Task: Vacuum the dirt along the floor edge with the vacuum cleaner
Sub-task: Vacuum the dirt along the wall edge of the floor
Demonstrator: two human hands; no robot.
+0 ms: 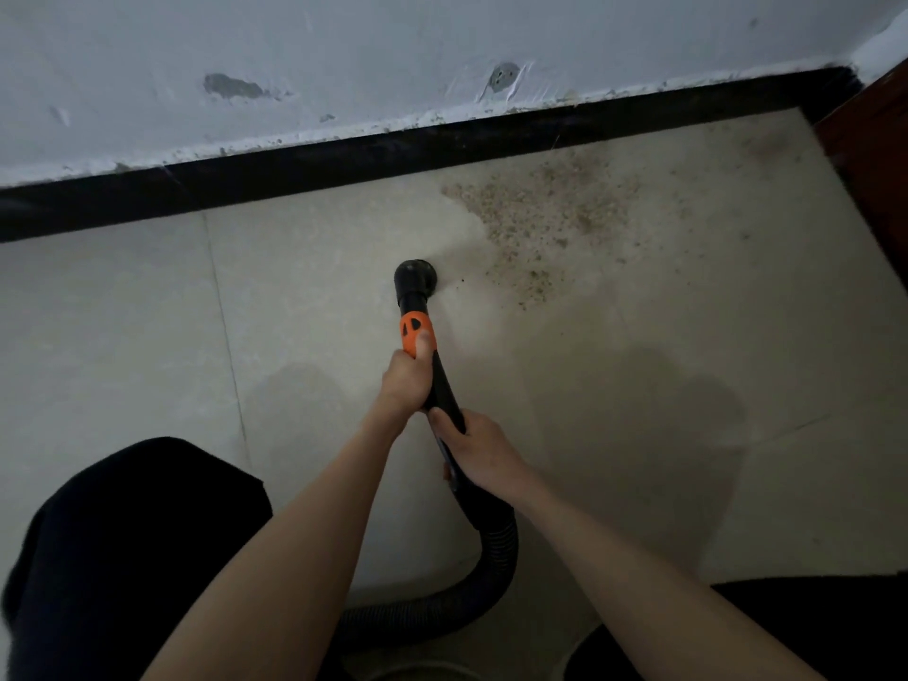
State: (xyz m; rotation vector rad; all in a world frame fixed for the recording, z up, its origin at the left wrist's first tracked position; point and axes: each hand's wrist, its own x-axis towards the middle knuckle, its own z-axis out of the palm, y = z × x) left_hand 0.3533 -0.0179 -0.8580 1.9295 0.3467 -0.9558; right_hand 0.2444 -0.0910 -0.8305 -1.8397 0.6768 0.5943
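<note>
I am gripping the vacuum wand with both hands: my left hand is wrapping it just below the orange collar, thumb lying on the orange, and my right hand is clasping it lower, where the ribbed hose is curling away toward my knees. The round black nozzle is sitting on the pale tiled floor, just left of the gritty dirt that is spreading toward the black skirting.
</note>
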